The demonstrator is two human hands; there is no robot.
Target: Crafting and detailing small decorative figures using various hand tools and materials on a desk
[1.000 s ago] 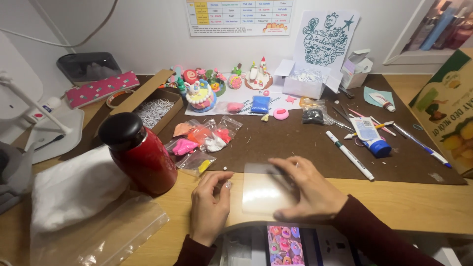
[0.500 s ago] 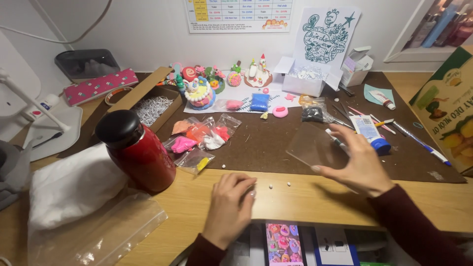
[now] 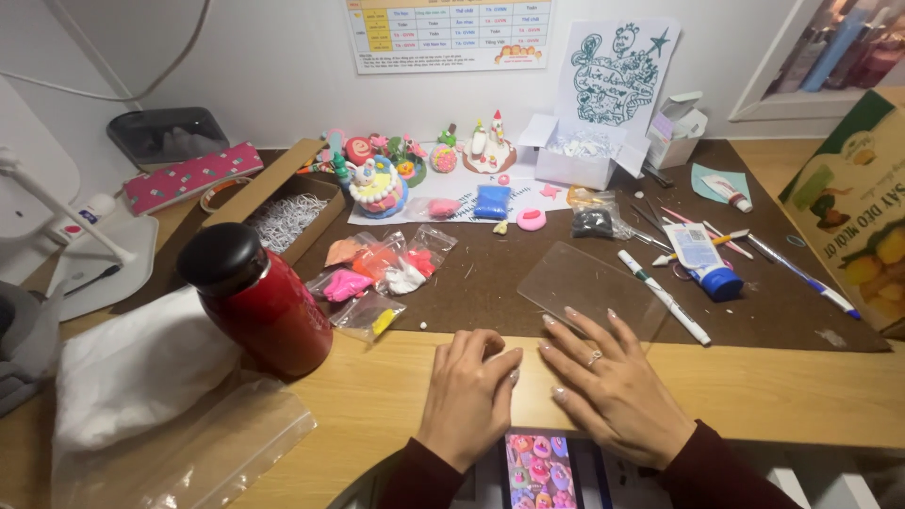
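A: Position of hands?

B: Both rest on the wooden bench (image 3: 792, 391), side by side at its near edge. Left hand (image 3: 468, 401) lies palm down, fingers curled loosely, knuckles raised; grasping nothing that I can see. Right hand (image 3: 617, 391) lies flat, fingers spread and released, a ring on one of them.

A: The clear sheet?

B: The clear plastic sheet (image 3: 589, 283) lies flat, partly on the dark brown mat (image 3: 490, 283), its near edge just under or at the right fingertips. Cannot tell whether they press it.

A: Surroundings?

B: Red flask with black cap (image 3: 255, 302) stands upright left of the left hand. Small bags of coloured clay (image 3: 382, 269) lie beyond it. White marker pen (image 3: 665, 297) lies just right of the sheet, blue-capped tube (image 3: 702, 264) beside that. Phone screen (image 3: 539, 471) shows below the hands.
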